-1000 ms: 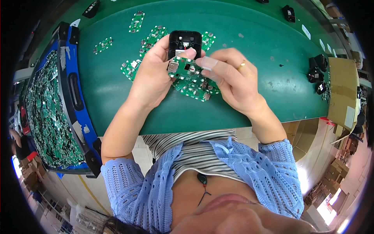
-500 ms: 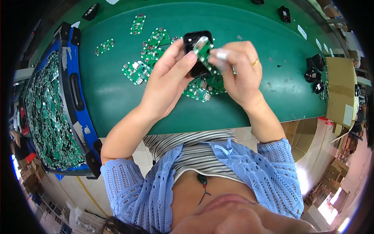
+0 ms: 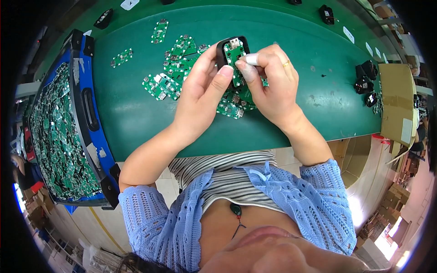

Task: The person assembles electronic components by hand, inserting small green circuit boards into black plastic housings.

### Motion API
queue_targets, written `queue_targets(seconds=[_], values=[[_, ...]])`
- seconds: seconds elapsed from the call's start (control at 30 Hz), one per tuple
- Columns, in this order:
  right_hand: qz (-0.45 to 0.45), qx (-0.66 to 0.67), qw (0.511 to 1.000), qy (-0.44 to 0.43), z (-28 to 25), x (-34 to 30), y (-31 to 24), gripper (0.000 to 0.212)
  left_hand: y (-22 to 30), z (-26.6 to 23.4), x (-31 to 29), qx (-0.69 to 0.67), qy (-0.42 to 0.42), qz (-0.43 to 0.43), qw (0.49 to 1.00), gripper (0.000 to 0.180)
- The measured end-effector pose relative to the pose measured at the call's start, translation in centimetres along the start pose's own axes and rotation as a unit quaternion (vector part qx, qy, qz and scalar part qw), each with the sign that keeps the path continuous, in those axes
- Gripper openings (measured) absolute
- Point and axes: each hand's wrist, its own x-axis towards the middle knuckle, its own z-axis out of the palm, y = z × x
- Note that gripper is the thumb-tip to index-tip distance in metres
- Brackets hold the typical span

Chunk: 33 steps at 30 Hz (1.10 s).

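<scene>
My left hand (image 3: 202, 93) is closed round a black plastic case (image 3: 221, 55), its thumb on the near left edge. Inside the case lies a green circuit board (image 3: 231, 53), with a metal port at its far end. White covers wrap the thumb and forefinger of my right hand (image 3: 277, 84). Those two fingers pinch at the right side of the board; the exact point of contact is hidden. Beneath and left of my hands, loose green circuit boards (image 3: 173, 68) lie in a pile.
On the left stands a blue and black bin (image 3: 91, 109) packed with circuit boards. The green table (image 3: 318, 104) carries several black cases (image 3: 364, 84) at its right end, beside a cardboard box (image 3: 397, 102). More black parts (image 3: 327, 14) lie along the far side.
The circuit board was tilted above the black case and now lies down inside it. My right hand has moved slightly left with it; my left hand still holds the case.
</scene>
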Motion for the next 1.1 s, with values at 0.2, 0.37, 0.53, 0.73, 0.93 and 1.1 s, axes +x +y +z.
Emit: queue_targets(seconds=[0.2, 0.37, 0.53, 0.73, 0.93, 1.1], values=[[-0.054, 0.038, 0.998, -0.009, 0.3, 0.3, 0.7, 0.015, -0.4, 0.1, 0.5, 0.032, 0.019, 0.062, 0.997, 0.04], [0.176, 0.247, 0.952, -0.05, -0.2, 0.6, 0.8, 0.052, 0.2, -0.6, 2.6, -0.03, 0.051, -0.03, 0.998, 0.026], [0.197, 0.218, 0.946, -0.139, 0.2, 3.0, 3.8, 0.032, 0.3, -1.2, 6.0, 0.045, 0.047, 0.0, 0.998, 0.024], [0.298, 0.185, 0.924, -0.153, 0.5, 6.4, 8.9, 0.031, -1.5, -1.2, 13.5, 0.121, 0.055, 0.084, 0.988, 0.026], [0.138, -0.281, 0.946, 0.079, 1.5, 9.2, 18.5, 0.05, -4.1, -7.5, 25.1, 0.407, 0.185, 0.146, 0.882, 0.028], [0.266, -0.2, 0.942, -0.049, 0.2, 8.4, 24.2, 0.034, -4.1, -8.1, 26.6, 0.732, 0.254, 0.031, 0.631, 0.03]])
